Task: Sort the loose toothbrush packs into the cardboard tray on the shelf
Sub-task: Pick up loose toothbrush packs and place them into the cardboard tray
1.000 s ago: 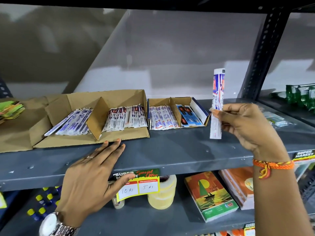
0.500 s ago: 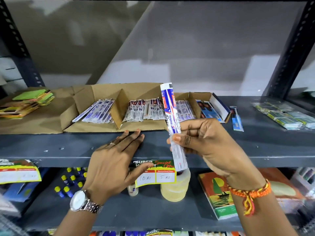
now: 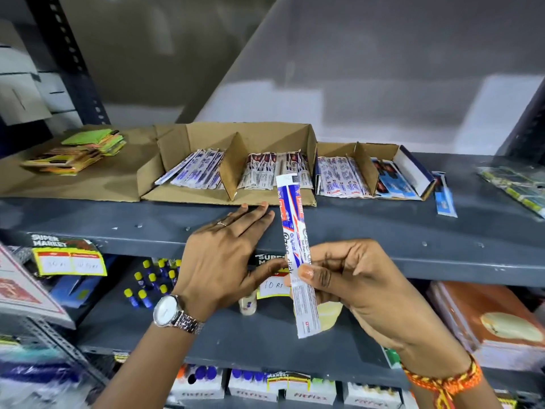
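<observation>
My right hand (image 3: 351, 278) pinches a long white, blue and red toothbrush pack (image 3: 296, 249) near its middle and holds it almost upright in front of the shelf edge. My left hand (image 3: 224, 255) lies flat on the shelf's front lip, fingers spread, its fingertips near the front of the cardboard tray (image 3: 250, 134). The tray has a divider, with blue-white packs (image 3: 194, 172) on the left and red-white packs (image 3: 271, 169) on the right. One loose blue pack (image 3: 444, 199) lies on the shelf, right of the smaller box.
A smaller cardboard box (image 3: 392, 150) with more packs stands right of the tray. A stack of coloured pads (image 3: 79, 152) lies on flat cardboard at the left. Green packets (image 3: 513, 187) lie at the far right. Price labels hang on the shelf lip; books and bottles fill the lower shelf.
My right hand has carried the pack leftward and down, from the right of the smaller box to in front of the tray. The view has shifted left. My left hand stays on the shelf lip.
</observation>
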The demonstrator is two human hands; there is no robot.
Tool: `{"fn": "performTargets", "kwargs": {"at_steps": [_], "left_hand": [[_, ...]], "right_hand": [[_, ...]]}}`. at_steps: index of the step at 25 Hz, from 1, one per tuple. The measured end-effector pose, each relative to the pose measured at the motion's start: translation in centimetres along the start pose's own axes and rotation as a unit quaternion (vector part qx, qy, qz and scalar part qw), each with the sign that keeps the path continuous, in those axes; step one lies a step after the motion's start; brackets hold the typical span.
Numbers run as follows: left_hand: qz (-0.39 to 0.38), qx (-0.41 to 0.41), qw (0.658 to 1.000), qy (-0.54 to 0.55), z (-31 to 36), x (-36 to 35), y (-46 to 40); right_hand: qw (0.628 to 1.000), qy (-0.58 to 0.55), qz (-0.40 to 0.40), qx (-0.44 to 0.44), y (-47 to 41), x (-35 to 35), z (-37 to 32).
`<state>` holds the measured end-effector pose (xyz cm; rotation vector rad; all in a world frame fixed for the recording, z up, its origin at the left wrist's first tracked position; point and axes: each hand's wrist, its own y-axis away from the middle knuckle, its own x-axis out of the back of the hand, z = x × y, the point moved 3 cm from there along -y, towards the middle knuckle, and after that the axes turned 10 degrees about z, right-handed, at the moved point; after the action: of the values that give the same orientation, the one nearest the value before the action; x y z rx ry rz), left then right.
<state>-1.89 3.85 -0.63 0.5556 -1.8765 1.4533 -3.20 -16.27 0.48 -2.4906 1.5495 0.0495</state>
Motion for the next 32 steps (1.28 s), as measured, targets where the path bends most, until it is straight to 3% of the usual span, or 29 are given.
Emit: {"fn": "performTargets", "kwargs": {"at_steps": [12, 20, 23, 28, 32], "left_hand": [[0.031, -0.006, 0.999, 0.003, -0.4, -0.5, 0.4], [0.071, 0.008, 0.997, -0.004, -1.8, -0.8, 1.3], [0.083, 0.009, 0.996, -0.014, -1.8, -1.1, 1.4], [0.080, 0.002, 0.996, -0.030, -1.9, -1.2, 1.4], [0.088, -0.002, 0.996, -0.027, -2.0, -1.2, 1.5]], "right_hand": [[0.998, 0.030, 0.059, 0.006, -1.8, 1.8, -0.7], [0.971, 0.194, 0.137, 0.026, -12.4, 1.8, -4.4], [0.944, 0.288, 0.159, 0.033, -17.8, 0.3, -5.1], [0.836, 0.516, 0.182, 0.029, -24.0, -1.7, -3.8], [0.797, 0.570, 0.192, 0.057, -25.4, -2.3, -3.2]]}}
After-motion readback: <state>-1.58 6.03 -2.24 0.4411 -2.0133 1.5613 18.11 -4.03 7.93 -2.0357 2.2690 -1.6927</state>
